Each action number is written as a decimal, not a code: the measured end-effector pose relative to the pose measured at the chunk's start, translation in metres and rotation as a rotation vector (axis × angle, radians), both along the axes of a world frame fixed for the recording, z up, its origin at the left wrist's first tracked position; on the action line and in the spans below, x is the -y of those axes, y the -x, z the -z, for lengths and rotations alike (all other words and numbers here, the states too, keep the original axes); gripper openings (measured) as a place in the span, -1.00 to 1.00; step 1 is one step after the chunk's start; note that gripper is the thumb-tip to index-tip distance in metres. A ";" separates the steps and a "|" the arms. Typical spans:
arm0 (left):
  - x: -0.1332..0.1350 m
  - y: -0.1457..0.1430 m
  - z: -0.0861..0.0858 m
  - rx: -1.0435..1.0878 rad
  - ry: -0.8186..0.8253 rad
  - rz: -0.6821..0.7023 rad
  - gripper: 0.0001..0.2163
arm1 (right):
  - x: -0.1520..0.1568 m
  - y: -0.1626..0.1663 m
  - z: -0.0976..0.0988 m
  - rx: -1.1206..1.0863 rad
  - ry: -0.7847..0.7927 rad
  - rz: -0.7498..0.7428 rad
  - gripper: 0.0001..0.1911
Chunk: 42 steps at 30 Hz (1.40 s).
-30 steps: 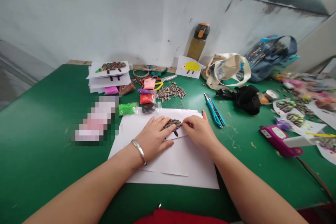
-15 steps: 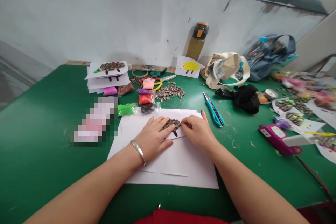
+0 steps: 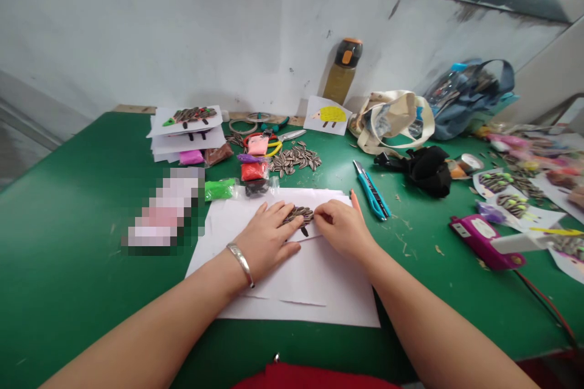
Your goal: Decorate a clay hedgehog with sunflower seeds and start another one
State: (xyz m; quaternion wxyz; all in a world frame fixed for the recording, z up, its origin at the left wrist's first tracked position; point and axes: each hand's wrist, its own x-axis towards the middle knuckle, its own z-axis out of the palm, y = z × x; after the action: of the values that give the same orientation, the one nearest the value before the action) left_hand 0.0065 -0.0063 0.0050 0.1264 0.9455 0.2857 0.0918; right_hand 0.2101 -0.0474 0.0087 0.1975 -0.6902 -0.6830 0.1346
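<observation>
A left hand (image 3: pixel 269 231) wearing a silver metal bangle (image 3: pixel 241 264) lies palm down, fingers slightly spread and gripping nothing, over the left part of a small white paper card (image 3: pixel 314 233). The card bears a patch of striped grey-brown sunflower seeds (image 3: pixel 300 217) with a black leg shape (image 3: pixel 305 232) below. It rests on a stack of large white paper sheets (image 3: pixel 292 282), near the middle of the near edge of the green worktop (image 3: pixel 91 206). The right hand (image 3: pixel 344 228) is at the right end of the seed patch, thumb and forefinger drawn together, the other fingers curled; whether they pinch anything cannot be told.

Just beyond the sheets' far edge are a clear bag of bright green material (image 3: pixel 220 189), a red packet (image 3: pixel 254 171) and a loose heap of striped seeds (image 3: pixel 296 159). A turquoise plastic utility knife (image 3: pixel 371 191) lies just beside the sheets' far right corner.

Toward the worktop's far left corner sits a pile of white cards (image 3: pixel 187 134), the top one seed-covered. By the far edge stand a white card with a yellow hedgehog drawing (image 3: pixel 327 115) and a translucent olive bottle (image 3: pixel 342 76).
</observation>
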 end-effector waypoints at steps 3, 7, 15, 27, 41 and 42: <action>0.000 0.000 -0.001 -0.022 -0.007 0.002 -0.57 | 0.000 0.000 0.000 0.007 0.001 -0.004 -0.77; 0.000 -0.001 -0.002 -0.022 -0.012 0.005 -0.57 | 0.001 0.001 -0.001 0.004 -0.009 -0.011 -0.78; 0.000 0.001 0.001 -0.009 0.006 0.004 -0.56 | -0.002 -0.006 0.000 -0.075 0.001 0.009 -0.81; 0.000 0.001 -0.003 -0.001 0.003 -0.007 -0.48 | 0.001 0.000 0.001 -0.115 -0.089 -0.100 -0.70; 0.000 0.001 -0.001 -0.013 -0.010 -0.010 -0.49 | 0.001 -0.001 0.000 -0.124 -0.071 -0.119 -0.71; 0.000 0.001 -0.001 -0.012 -0.013 -0.009 -0.50 | 0.001 -0.002 0.000 -0.126 -0.067 -0.115 -0.71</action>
State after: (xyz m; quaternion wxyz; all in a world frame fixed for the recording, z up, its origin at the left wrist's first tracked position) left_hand 0.0059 -0.0058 0.0064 0.1180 0.9455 0.2901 0.0886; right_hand 0.2118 -0.0484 0.0082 0.2550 -0.6330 -0.7119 0.1657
